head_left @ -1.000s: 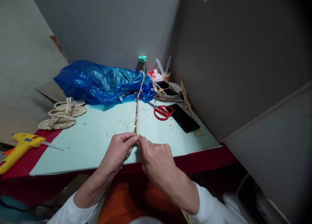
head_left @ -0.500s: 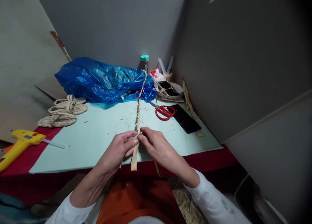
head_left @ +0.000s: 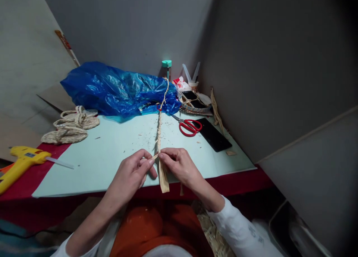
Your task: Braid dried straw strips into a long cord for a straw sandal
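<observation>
A pale straw-coloured braid (head_left: 159, 129) runs from the blue bag toward me and ends between my hands. My left hand (head_left: 133, 168) pinches one flat strand off to the left, thumb against forefinger. At the braid's lower end, my right hand (head_left: 179, 164) grips with thumb and forefinger closed on it. A wide loose strand (head_left: 164, 178) hangs down between the hands past the table's front edge. Another strand end shows below my right hand. Red-handled scissors (head_left: 190, 127) lie beyond my right hand, beside a black phone (head_left: 214, 135).
A yellow glue gun (head_left: 26, 158) lies at the left edge, with woven straw sandals (head_left: 67, 134) behind it. The blue plastic bag (head_left: 117, 89) fills the back. A green-lidded jar (head_left: 166, 65) and a cup (head_left: 193, 85) stand behind. Fibre scraps dot the pale green sheet (head_left: 92, 167).
My left hand has moved slightly left, drawing a strand out sideways from the braid. The wide loose strand has swung to the right. My right hand stays at the braid's end.
</observation>
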A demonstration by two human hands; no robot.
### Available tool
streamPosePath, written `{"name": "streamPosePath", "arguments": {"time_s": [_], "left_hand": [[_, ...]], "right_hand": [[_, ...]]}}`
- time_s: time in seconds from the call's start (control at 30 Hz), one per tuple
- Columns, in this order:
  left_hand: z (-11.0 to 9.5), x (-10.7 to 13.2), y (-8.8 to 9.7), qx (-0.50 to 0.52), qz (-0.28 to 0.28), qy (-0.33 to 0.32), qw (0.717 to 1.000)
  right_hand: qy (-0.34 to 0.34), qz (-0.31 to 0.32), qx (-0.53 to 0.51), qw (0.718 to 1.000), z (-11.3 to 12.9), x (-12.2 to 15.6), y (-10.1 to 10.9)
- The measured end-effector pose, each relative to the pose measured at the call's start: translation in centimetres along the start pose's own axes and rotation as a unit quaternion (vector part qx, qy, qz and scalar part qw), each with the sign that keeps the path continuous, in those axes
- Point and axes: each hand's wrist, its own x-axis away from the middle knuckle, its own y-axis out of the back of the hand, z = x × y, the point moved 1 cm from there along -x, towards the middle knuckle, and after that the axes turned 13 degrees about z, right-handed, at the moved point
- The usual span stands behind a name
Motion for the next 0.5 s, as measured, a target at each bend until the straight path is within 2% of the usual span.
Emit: {"name": "streamPosePath", "arguments": {"time_s": [0.1,0.17,0.2,0.27,0.33,0.37,0.4,0.43,0.5], "left_hand": [[-0.8,0.8,-0.3,-0.088,-0.039,-0.008,0.995],[-1.1,1.1,-1.3,-0.178,-0.073,-0.037,0.981],[-1.0,1.2,-2.0,-0.232,-0.094,-0.06,0.966],[-0.7,1.4,-3.3,-0.359,-0.138,-0.126,0.914],[-0.4,1.4,-4.3,-0.449,-0.149,-0.18,0.862],[-0.4,1.5,-4.4,-0.466,-0.146,-0.196,0.85],[-0.6,1.5,-4.3,-0.463,-0.135,-0.201,0.853],[-0.8,1.4,-3.9,-0.44,-0.125,-0.197,0.867],[-1.3,1.1,-2.6,-0.356,-0.124,-0.167,0.911]], "right_hand": [[-0.001,0.008,-0.047,0.999,0.2,0.0,-0.1],[-0.001,0.018,-0.08,0.997,0.3,0.0,0.0],[-0.003,0.023,-0.1,0.995,0.4,0.1,0.1],[-0.005,0.038,-0.148,0.988,0.4,0.1,0.3],[0.001,0.05,-0.182,0.982,0.4,0.2,0.5],[0.004,0.053,-0.195,0.979,0.4,0.3,0.7],[0.007,0.057,-0.206,0.977,0.4,0.4,0.8],[0.009,0.059,-0.217,0.974,0.5,0.5,0.8],[0.01,0.064,-0.236,0.97,0.6,0.6,0.9]]}}
